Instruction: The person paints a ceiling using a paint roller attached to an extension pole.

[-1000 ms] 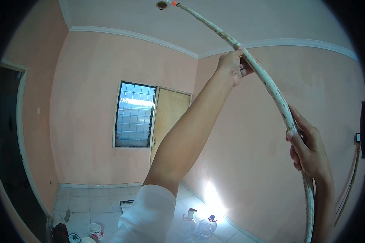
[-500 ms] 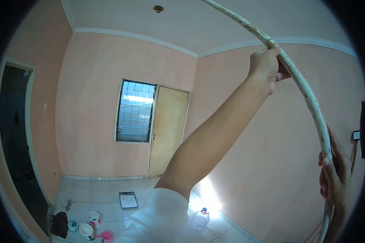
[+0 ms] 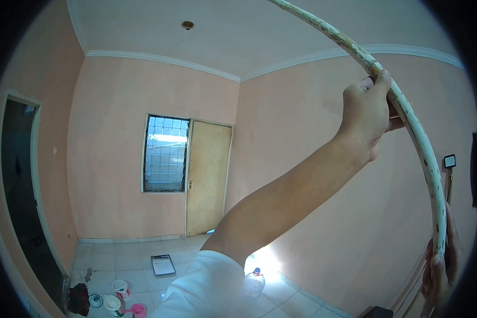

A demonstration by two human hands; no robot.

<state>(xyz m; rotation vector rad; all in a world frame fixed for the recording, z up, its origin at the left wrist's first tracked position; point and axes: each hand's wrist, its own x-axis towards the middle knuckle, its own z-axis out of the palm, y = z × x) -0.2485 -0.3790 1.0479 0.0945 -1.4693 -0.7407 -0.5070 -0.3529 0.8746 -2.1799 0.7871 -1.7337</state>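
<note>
Pole [image 3: 434, 180]: while its top is cut off by the view's edge, it is held aslant before the wall [image 3: 302, 116].
Left hand [image 3: 367, 112]: the pole is gripped high by the fingers.
Right hand [image 3: 441, 270]: it is gripped lower down.

Legible inscriptions: none. On the pole [image 3: 420, 132] that I grip, the pale surface shows dark flecks and worn brownish patches, none of which I can read as characters. On the floor [image 3: 127, 259], the white bucket [image 3: 121, 289] bears reddish marking, too small for me to make out. The pale face of the dark-framed tray [image 3: 162, 265] and that of the small dark-rimmed square head [image 3: 449, 161] at the right yield me no readable word, brand or number.
</note>
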